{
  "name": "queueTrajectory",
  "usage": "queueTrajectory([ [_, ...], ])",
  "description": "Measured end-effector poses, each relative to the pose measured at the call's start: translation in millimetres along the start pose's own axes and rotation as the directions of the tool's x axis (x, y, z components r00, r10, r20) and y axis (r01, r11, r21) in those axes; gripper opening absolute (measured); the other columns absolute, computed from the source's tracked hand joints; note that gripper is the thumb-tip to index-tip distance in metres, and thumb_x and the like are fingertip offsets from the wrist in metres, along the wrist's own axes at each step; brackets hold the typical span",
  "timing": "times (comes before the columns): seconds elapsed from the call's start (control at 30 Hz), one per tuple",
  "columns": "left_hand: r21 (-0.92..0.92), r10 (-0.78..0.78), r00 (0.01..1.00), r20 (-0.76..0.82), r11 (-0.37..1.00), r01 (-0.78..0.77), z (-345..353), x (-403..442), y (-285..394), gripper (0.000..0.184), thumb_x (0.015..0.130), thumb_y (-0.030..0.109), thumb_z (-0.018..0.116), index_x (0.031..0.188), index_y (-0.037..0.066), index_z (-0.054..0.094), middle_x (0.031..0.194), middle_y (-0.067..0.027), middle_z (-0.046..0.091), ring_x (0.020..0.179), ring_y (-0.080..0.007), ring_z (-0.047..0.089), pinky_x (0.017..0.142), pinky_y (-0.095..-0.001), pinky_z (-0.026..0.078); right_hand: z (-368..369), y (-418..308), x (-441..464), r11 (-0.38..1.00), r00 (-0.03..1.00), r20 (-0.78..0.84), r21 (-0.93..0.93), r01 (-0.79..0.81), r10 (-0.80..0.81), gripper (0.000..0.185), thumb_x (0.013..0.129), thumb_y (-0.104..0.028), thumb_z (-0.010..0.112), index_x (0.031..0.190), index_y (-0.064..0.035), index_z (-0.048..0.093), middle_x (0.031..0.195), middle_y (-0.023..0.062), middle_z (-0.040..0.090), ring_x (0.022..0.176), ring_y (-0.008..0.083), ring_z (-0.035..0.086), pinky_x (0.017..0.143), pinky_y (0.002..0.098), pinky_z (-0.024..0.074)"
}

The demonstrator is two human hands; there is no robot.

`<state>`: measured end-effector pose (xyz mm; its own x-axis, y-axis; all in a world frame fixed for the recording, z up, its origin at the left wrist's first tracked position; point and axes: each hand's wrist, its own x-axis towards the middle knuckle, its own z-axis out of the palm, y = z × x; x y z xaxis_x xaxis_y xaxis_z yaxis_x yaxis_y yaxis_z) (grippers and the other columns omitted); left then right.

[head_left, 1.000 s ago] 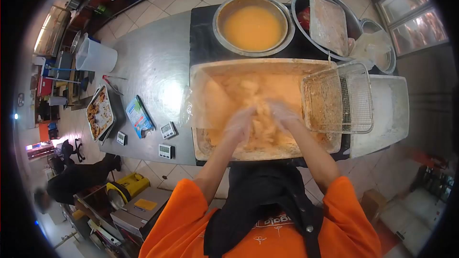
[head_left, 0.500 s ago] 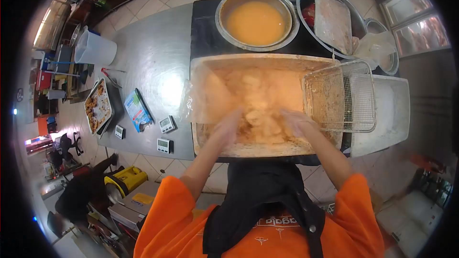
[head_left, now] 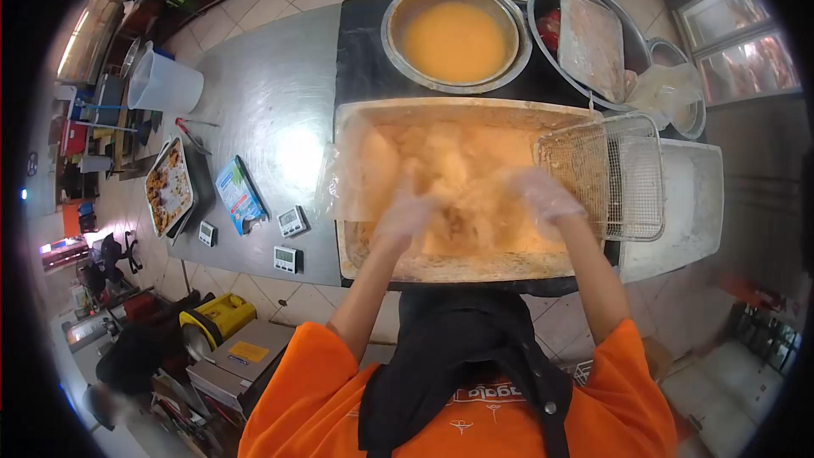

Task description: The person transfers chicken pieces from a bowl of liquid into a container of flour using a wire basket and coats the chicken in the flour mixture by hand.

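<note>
A large white tub (head_left: 449, 270) holds orange-tinted flour (head_left: 500, 242). Near its middle, several coated pieces (head_left: 454, 161) lie in a blurred heap; their kind is unclear. My left hand (head_left: 409, 210), in a thin clear glove, is at the left side of this heap, thumb and fingers apart. Opposite it, my right hand (head_left: 544, 193), also gloved, has its fingers stretched toward the heap. Motion blurs the fingertips, and I make out nothing held in either hand. A wire basket (head_left: 632, 178) rests over the tub's right end, close to my right hand.
Behind the tub stand a bowl of orange liquid (head_left: 454, 42) and a metal basin (head_left: 640, 42) with a bagged block. A white bin (head_left: 678, 237) adjoins on the right. Timers (head_left: 291, 220), a blue packet (head_left: 239, 195) and a tray (head_left: 174, 191) lie left. Another person bends at lower left.
Both hands have risen a little and moved farther from me over the flour, still on either side of the heap. The pieces between them have shifted and blurred.
</note>
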<state>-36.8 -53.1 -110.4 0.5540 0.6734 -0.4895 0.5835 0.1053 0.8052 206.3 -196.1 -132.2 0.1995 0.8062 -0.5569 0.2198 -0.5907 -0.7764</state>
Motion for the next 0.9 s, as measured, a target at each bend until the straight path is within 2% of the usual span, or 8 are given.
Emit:
queueTrajectory([
  [0.2,-0.049,-0.399,0.917,0.003,0.916,0.399,6,36,42,0.048,0.094,0.042,0.047,0.126,0.007,0.050,0.110,-0.0131,0.064,0.094,-0.0269,0.061,0.082,-0.0373,0.048,12,-29,58,0.969,0.957,-0.158,0.082,-0.232,0.242,0.044,0.095,-0.034,0.045,0.128,-0.0073,0.054,0.130,0.0118,0.055,0.117,0.0231,0.051,0.099,0.0343,0.0384],
  [0.27,0.036,-0.269,0.963,0.020,0.963,0.268,10,38,47,0.067,0.095,0.054,0.034,0.129,-0.002,0.050,0.129,-0.0202,0.054,0.118,-0.0311,0.051,0.099,-0.0355,0.037,38,-86,48,0.948,0.954,-0.105,0.185,-0.258,0.280,0.047,0.095,-0.037,0.043,0.132,-0.0093,0.052,0.137,0.0123,0.051,0.123,0.0243,0.047,0.103,0.0355,0.0346],
  [0.5,0.234,0.195,0.981,0.021,0.953,-0.194,-10,0,3,0.046,0.095,0.042,0.040,0.115,0.005,0.059,0.109,-0.0190,0.062,0.098,-0.0340,0.058,0.085,-0.0415,0.045,22,-12,36,0.964,0.994,0.105,0.264,-0.031,0.003,0.046,0.096,-0.038,0.045,0.125,-0.0047,0.057,0.128,0.0114,0.055,0.108,0.0191,0.052,0.095,0.0307,0.0391],
  [0.6,0.021,-0.258,0.958,0.127,0.966,0.257,-16,-9,-4,0.050,0.096,0.044,0.036,0.110,0.003,0.061,0.108,-0.0202,0.063,0.101,-0.0351,0.058,0.089,-0.0450,0.042,-11,-42,-4,0.890,0.894,-0.094,0.191,-0.415,0.437,0.043,0.098,-0.037,0.042,0.119,-0.0050,0.062,0.115,0.0120,0.064,0.101,0.0225,0.060,0.088,0.0308,0.0452],
  [0.7,0.462,-0.449,0.881,0.150,0.820,0.339,-16,-13,17,0.057,0.095,0.051,0.036,0.106,0.002,0.063,0.105,-0.0192,0.064,0.100,-0.0316,0.059,0.088,-0.0440,0.041,18,7,4,0.935,0.934,-0.037,0.017,-0.355,0.355,0.046,0.098,-0.040,0.042,0.126,-0.0072,0.057,0.125,0.0095,0.059,0.112,0.0211,0.055,0.096,0.0303,0.0408],
  [0.8,0.347,-0.187,0.978,0.094,0.927,0.144,16,-4,-17,0.064,0.094,0.057,0.034,0.108,0.001,0.062,0.102,-0.0197,0.065,0.096,-0.0281,0.061,0.086,-0.0417,0.044,51,11,16,0.973,0.967,0.118,0.032,-0.231,0.226,0.049,0.095,-0.042,0.050,0.135,-0.0126,0.051,0.142,0.0072,0.046,0.129,0.0184,0.042,0.108,0.0325,0.0312],
  [0.87,-0.276,-0.393,0.886,0.248,0.848,0.453,38,7,-13,0.062,0.094,0.047,0.050,0.124,-0.007,0.054,0.125,-0.0183,0.057,0.115,-0.0210,0.053,0.097,-0.0310,0.038,54,-40,16,0.890,0.922,0.270,0.289,-0.352,0.277,0.051,0.092,-0.039,0.058,0.135,-0.0125,0.050,0.141,0.0121,0.046,0.128,0.0206,0.043,0.106,0.0359,0.0340],
  [0.9,-0.269,-0.384,0.886,0.259,0.852,0.448,38,10,-6,0.062,0.094,0.047,0.050,0.124,-0.007,0.054,0.125,-0.0183,0.057,0.115,-0.0210,0.053,0.097,-0.0310,0.038,58,-47,19,0.888,0.925,0.257,0.295,-0.352,0.281,0.051,0.092,-0.039,0.058,0.135,-0.0125,0.050,0.141,0.0121,0.046,0.128,0.0206,0.043,0.106,0.0359,0.0340],
])
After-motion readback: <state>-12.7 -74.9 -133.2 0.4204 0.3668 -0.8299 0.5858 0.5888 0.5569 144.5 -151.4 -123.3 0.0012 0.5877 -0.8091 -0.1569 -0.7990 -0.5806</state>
